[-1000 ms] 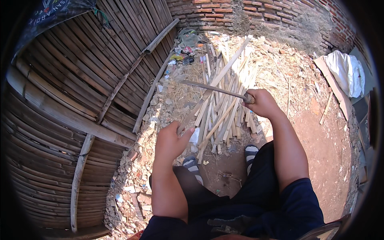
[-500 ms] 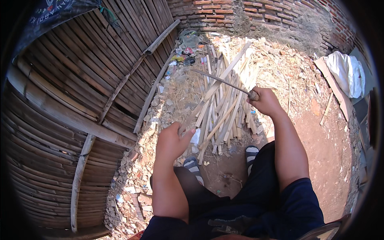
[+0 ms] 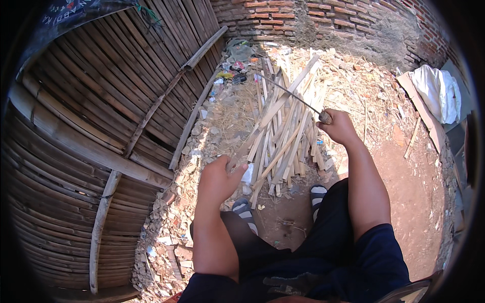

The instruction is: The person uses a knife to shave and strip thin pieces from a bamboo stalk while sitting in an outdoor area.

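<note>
My left hand is closed around the near end of a long flat wooden slat, which slants away from me to the far right above the pile. In my right hand is the short thick handle of a machete. Its long dark blade points to the far left and appears to cross the slat; from this angle I cannot tell whether they touch. Beneath both lies a heap of loose pale wooden slats, spread lengthwise in front of my feet.
A bamboo slat wall rises on the left, and a brick wall stands behind the heap. Rubble runs along the left wall. A white sack lies at the right beside a board. My sandalled feet are close to the heap.
My right hand has shifted slightly up and right. The machete's tip has swung farther away and to the right, and its blade now looks thinner. My left hand and slat have barely moved.
</note>
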The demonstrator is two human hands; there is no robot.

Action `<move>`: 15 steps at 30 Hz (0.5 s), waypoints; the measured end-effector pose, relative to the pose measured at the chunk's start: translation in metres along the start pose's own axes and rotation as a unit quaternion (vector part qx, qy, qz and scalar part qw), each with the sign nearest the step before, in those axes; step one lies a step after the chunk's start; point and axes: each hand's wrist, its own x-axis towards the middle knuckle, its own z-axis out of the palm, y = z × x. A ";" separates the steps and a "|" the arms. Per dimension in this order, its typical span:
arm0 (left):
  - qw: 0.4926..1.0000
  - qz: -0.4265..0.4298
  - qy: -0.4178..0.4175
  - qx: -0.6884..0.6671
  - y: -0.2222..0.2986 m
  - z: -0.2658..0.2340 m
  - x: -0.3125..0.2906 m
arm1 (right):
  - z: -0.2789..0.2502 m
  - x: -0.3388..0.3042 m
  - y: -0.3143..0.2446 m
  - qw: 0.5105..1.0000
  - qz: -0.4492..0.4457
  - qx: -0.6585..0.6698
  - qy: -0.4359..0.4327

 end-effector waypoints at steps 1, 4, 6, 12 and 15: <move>1.000 -0.006 -0.007 -0.014 0.002 0.001 0.000 | 0.000 -0.004 -0.006 1.000 -0.012 0.004 -0.018; 0.999 0.000 0.004 -0.037 0.006 0.000 -0.002 | 0.012 -0.011 -0.018 0.990 -0.126 -0.058 -0.021; 0.999 -0.008 0.005 -0.036 0.005 0.000 -0.003 | 0.008 -0.013 -0.032 0.984 -0.140 -0.100 -0.056; 1.000 0.008 0.017 0.005 -0.003 0.004 -0.002 | 0.012 0.014 0.023 0.999 0.004 -0.014 0.032; 1.000 -0.001 -0.001 0.013 0.003 -0.002 -0.002 | 0.010 0.008 0.016 0.999 0.002 -0.015 0.042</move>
